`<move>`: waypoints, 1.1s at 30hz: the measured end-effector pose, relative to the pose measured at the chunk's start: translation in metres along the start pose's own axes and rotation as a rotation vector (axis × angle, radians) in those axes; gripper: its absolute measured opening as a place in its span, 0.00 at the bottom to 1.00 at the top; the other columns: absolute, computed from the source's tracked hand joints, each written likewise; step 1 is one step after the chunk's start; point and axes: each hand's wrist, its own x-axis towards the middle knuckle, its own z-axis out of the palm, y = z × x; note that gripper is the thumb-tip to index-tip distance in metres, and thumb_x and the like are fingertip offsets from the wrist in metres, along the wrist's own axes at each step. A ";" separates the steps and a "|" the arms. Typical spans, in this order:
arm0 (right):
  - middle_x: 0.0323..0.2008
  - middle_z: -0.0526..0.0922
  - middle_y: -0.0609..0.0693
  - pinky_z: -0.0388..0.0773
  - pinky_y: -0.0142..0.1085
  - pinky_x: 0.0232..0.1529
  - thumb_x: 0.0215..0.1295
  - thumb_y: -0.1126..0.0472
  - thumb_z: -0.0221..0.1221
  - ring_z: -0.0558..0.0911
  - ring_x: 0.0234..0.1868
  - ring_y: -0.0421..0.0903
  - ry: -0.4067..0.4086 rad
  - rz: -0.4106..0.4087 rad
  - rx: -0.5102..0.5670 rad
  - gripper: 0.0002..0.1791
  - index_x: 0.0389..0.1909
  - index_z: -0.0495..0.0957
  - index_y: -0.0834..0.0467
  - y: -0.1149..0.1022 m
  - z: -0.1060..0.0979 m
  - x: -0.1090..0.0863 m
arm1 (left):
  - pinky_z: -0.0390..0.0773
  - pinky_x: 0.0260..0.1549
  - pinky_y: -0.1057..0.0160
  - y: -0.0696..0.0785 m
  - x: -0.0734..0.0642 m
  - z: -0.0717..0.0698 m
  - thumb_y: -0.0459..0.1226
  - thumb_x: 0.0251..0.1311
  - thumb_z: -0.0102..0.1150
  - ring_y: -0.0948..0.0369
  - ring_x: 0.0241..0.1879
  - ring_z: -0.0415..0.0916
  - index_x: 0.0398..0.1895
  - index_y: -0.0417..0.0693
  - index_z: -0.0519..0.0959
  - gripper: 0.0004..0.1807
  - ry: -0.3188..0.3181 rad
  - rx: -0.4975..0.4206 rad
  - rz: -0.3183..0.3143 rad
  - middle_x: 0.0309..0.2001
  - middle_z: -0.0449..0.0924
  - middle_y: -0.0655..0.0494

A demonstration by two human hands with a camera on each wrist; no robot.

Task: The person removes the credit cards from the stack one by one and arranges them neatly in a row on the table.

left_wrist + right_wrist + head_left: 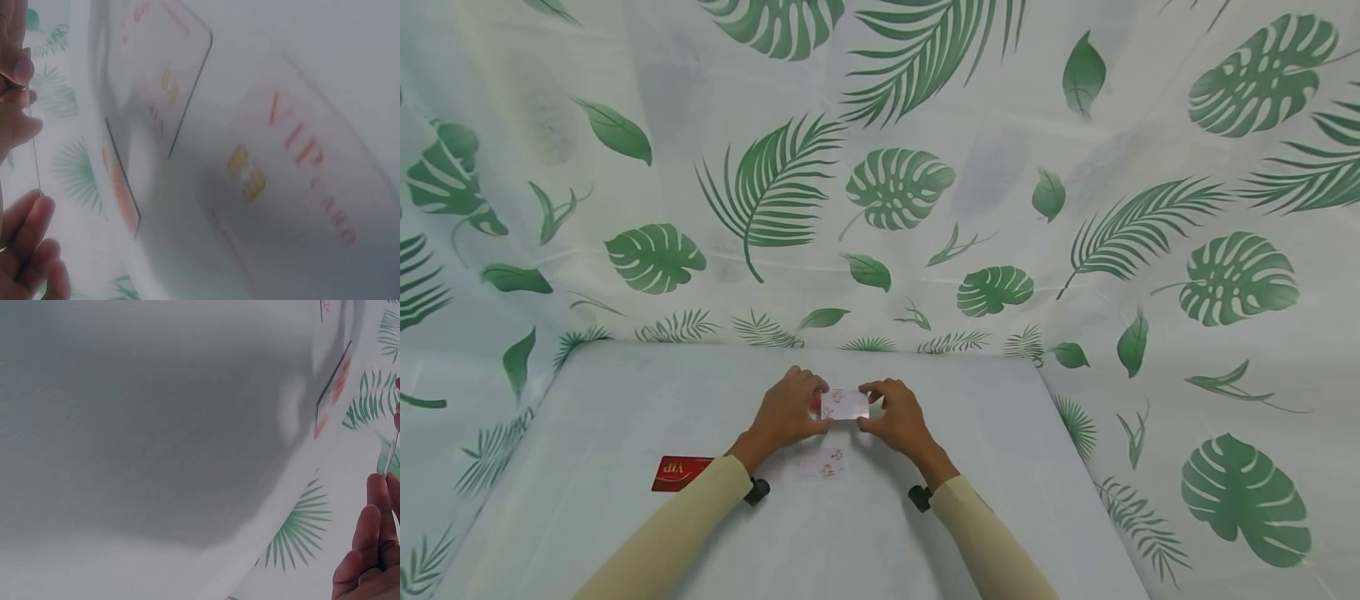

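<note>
Both hands hold a pale pink card (845, 404) with a floral pattern between them, above the white table. My left hand (788, 408) pinches its left edge between thumb and fingers. On the opposite edge, my right hand (897, 417) pinches it likewise. In both wrist views the card is nearly edge-on, a thin line between the fingertips. Beneath the hands, a pale card with a gold chip and red "VIP CARD" lettering (269, 175) lies on the table. Another pale card (165, 87) lies beside it. Farther off is a card with an orange-red face (120, 187).
A red VIP card (679, 472) lies beside the left forearm, partly covered by the sleeve. The white table (1000, 483) is bordered by white curtain walls (940, 275) with green leaf prints. Each wrist carries a small black device.
</note>
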 end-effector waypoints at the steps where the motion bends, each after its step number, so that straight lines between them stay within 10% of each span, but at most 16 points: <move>1: 0.42 0.84 0.44 0.75 0.39 0.46 0.55 0.55 0.79 0.76 0.43 0.44 0.001 0.000 0.004 0.29 0.59 0.85 0.47 0.001 -0.001 -0.002 | 0.80 0.43 0.59 0.001 0.000 0.001 0.49 0.50 0.81 0.59 0.44 0.71 0.51 0.48 0.85 0.27 -0.003 -0.002 -0.006 0.44 0.84 0.56; 33: 0.40 0.84 0.45 0.71 0.34 0.40 0.52 0.58 0.81 0.75 0.40 0.42 0.004 0.030 -0.008 0.28 0.56 0.86 0.49 0.026 -0.016 -0.049 | 0.81 0.38 0.65 0.035 -0.014 0.026 0.51 0.48 0.82 0.64 0.41 0.71 0.47 0.50 0.84 0.26 -0.026 0.009 0.088 0.37 0.80 0.61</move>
